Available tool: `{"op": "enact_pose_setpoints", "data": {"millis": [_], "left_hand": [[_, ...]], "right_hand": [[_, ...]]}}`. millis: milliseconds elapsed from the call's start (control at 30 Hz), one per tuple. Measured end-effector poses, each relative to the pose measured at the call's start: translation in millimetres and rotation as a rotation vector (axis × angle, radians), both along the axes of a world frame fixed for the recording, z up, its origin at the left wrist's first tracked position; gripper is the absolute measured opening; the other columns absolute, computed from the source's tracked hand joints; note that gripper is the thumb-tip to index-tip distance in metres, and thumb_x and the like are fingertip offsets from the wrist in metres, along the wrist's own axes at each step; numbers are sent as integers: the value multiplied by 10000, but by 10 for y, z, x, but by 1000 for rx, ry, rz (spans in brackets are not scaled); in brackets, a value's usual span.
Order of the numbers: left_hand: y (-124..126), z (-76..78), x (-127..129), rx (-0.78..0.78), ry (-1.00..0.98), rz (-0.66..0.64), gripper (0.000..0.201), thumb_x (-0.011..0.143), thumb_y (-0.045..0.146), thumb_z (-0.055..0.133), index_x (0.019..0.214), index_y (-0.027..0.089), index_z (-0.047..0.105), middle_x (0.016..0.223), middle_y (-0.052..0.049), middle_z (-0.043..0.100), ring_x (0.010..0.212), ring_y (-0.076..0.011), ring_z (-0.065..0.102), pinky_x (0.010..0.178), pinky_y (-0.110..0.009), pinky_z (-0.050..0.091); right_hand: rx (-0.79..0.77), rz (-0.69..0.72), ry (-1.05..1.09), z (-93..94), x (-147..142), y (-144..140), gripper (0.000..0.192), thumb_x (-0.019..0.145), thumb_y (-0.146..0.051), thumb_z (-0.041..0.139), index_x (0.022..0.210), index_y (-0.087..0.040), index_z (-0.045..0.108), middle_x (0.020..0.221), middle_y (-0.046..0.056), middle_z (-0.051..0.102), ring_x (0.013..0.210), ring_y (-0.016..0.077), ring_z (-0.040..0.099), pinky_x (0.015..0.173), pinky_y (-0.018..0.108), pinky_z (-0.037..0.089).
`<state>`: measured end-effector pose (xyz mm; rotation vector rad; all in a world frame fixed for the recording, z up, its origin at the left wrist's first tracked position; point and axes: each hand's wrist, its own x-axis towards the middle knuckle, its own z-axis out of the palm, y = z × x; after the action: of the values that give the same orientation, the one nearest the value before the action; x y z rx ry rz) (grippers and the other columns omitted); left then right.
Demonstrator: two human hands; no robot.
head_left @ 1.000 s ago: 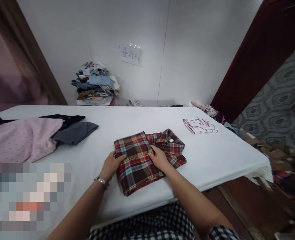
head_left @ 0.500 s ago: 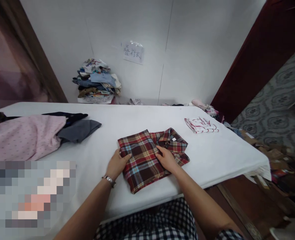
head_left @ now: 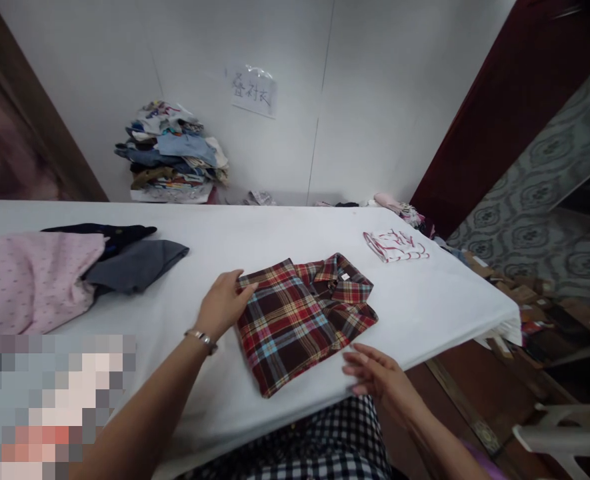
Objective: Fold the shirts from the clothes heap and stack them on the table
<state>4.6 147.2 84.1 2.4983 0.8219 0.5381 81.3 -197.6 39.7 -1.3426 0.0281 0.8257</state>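
Here's the shirt (head_left: 285,333), red and brown plaid, lying folded in front of me on the white table (head_left: 455,300), its collar (head_left: 345,283) up and pointing to my right, a small pale label (head_left: 345,277) showing inside it. And my left hand (head_left: 225,303) is right there at the far left corner, thumb and fingers parted, tips on the cloth; whether they pinch it, I can't tell. A bracelet (head_left: 202,340) sits on that wrist. Over to my right hand (head_left: 377,380): half open, fingers loosely bent, holding nothing, just beside the shirt's near right edge!

Further out, a white garment (head_left: 397,247) with red lines lies folded beyond the collar, well apart from the shirt. Away to my left, pink cloth (head_left: 35,283), grey cloth (head_left: 137,265) and black cloth (head_left: 125,231) lie bunched together. Behind the table rises a heap of clothes (head_left: 175,157), and up on the wall (head_left: 375,100), a handwritten sign (head_left: 253,93).
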Motion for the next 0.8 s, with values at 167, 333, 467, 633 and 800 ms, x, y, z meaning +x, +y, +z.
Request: {"op": "enact_pose_setpoints", "data": {"millis": [167,333,467,633,800], "left_hand": [[144,-26,785,-71,147,-219,622,761,530,539,1263,164,521,1386,-141,488,1283,-298,437,1076,-366,319],[233,-118,1391,-245,258,-221,670,583,506,694,1137,139,610,1274,-193,588,1179,-351,541,1001,-401,397],[201,-44,1533,-386,271,-231,475,497,416,747,892,157,693,1089,-173,692,1096,-361,594,946,-410,438],[226,227,1468,-675,314,-338,296,506,398,751,687,168,708,765,-120,737,770,-315,685,736,-408,527],[490,820,1317,-836,-145,-425,539,532,369,792,1016,152,696,942,-91,724,885,-247,660,882,-402,502]], "right_hand": [[163,114,211,153,-116,233,375,742,-400,732,1015,-168,619,1104,130,673,1036,259,649,632,295,579],[260,34,307,132,-76,552,345,755,-426,715,990,-187,633,1001,76,702,867,167,684,548,185,525],[222,-66,306,23,-41,726,257,678,-421,777,801,-238,644,712,-24,679,526,79,577,398,140,404],[184,18,45,95,71,815,231,636,-395,791,729,-225,666,605,-33,643,477,85,512,366,159,312],[151,-6,-364,688,624,855,378,634,-347,762,967,-180,703,956,41,730,871,205,657,831,346,510]]}}
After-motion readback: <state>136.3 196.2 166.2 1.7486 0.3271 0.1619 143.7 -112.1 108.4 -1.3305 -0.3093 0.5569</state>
